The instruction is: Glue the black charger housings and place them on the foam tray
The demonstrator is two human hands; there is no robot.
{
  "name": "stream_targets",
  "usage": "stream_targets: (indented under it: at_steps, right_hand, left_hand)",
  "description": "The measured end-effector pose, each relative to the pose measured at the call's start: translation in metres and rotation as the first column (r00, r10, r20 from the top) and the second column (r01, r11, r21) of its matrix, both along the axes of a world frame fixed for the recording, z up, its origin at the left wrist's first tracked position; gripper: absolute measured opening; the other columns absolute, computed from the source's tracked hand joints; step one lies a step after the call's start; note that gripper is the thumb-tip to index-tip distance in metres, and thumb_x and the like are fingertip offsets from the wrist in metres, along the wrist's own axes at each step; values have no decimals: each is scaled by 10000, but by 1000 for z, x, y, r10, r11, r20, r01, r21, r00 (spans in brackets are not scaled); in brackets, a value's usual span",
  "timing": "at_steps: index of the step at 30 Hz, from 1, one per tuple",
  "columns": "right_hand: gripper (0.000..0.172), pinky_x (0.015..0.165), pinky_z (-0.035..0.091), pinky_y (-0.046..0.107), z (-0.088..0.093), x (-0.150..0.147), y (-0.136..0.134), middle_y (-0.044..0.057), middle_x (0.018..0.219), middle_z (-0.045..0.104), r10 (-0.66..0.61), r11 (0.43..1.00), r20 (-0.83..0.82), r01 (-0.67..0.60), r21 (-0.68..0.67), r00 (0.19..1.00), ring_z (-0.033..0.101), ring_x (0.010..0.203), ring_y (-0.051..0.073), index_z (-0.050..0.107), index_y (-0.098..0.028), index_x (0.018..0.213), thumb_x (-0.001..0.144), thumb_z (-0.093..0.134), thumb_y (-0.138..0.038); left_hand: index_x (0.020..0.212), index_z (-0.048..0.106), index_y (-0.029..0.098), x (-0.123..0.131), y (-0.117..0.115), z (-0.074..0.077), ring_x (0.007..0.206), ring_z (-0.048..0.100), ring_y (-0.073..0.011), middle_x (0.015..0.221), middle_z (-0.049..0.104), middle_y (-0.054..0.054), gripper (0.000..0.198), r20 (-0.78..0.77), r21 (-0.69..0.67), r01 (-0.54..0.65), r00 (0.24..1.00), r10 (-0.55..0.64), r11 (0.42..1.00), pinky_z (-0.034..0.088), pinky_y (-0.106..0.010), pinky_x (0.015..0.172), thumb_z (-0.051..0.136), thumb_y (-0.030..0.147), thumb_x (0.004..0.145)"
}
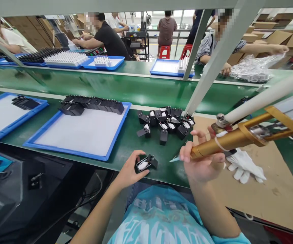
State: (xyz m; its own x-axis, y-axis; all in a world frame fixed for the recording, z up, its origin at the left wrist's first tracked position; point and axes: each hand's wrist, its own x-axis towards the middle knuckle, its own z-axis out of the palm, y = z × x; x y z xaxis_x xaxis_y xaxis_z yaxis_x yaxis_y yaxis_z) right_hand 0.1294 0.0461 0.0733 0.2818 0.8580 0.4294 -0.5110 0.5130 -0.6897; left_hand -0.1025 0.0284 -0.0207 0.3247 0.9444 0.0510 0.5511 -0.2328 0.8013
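Observation:
Near the front edge of the green table, my left hand grips a small black case between thumb and fingers. White material shows inside it and its dark flap stands open. My right hand is wrapped round a gold-coloured dispensing tool, whose pale blue tip points left, a short way right of the case. Beyond both hands lies a loose pile of similar black cases, several with white parts showing. A blue-rimmed tray at the left holds black cases along its far side.
Another blue-rimmed tray is at the far left. White gloves lie on brown cardboard at the right. A slanting white post rises beyond the pile. Across the green conveyor, people work beside trays and a clear plastic bag.

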Motion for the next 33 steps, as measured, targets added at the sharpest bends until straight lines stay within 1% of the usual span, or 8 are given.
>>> stream_targets:
  at_steps: [4,7,10,16,19,22,27,33]
  right_hand:
    - [302,325,433,246,4,-5,-3,8,1067,577,25,999,2,-25,24,1000,516,397,49,638,-287,981,841,552,-540]
    - [293,323,437,244,5,-6,-4,6,1046,586,8,1000,1,-8,19,1000,508,386,49,616,-287,976,835,558,-537]
    - [300,325,439,245,4,-5,-4,3,1037,589,-9,1000,-4,9,1,1000,504,383,51,610,-285,965,826,560,-546]
    - [302,328,434,235,5,-6,-3,1,1036,577,-4,1000,0,4,7,1000,495,381,40,601,-284,967,839,542,-551]
    - [317,317,430,237,5,-8,-3,-3,1021,572,-16,1000,9,16,-3,1000,484,374,41,578,-290,985,831,546,-566]
    - [328,315,432,239,6,-11,-4,-4,1021,574,-4,1000,9,4,-4,1000,486,375,43,563,-296,1005,830,549,-573]
    - [329,309,405,230,8,-17,-5,-9,1010,595,38,999,-37,-38,4,999,498,374,50,554,-302,1038,828,578,-554]
    - [469,341,440,243,10,-25,-4,-3,957,619,51,998,-27,-52,-24,998,514,383,63,562,-285,1112,781,606,-616]
  left_hand:
    - [1419,366,307,7,16,13,1190,513,-255,1381,468,-97,746,61,-55,269,962,-265,962,452,-396,1001,733,360,771]
    - [1327,486,289,12,26,17,1291,449,-277,1363,491,-102,613,126,-79,398,914,-387,914,381,-438,1086,738,343,771]
    - [1142,559,250,18,29,14,1236,502,-274,1302,542,-105,415,204,-111,403,904,-376,908,405,-449,1051,730,304,768]
    - [1087,467,231,26,23,3,1165,574,-246,1345,558,-134,336,448,-182,452,829,-336,873,449,-422,982,662,259,815]
    - [1035,431,231,31,18,-4,1053,620,-220,1153,642,-105,319,427,-146,345,868,-255,927,476,-397,937,658,284,817]
    - [1095,448,228,35,13,-12,953,627,-212,1077,621,-82,402,228,-3,124,966,-120,992,497,-379,873,680,352,791]
    - [1367,369,259,27,3,-12,1055,606,-256,1184,579,-88,840,52,109,-25,998,20,994,493,-405,925,807,425,670]
    - [1100,561,235,13,-4,-11,1042,633,-220,1132,606,-71,324,41,36,18,999,-19,999,514,-377,913,690,315,815]
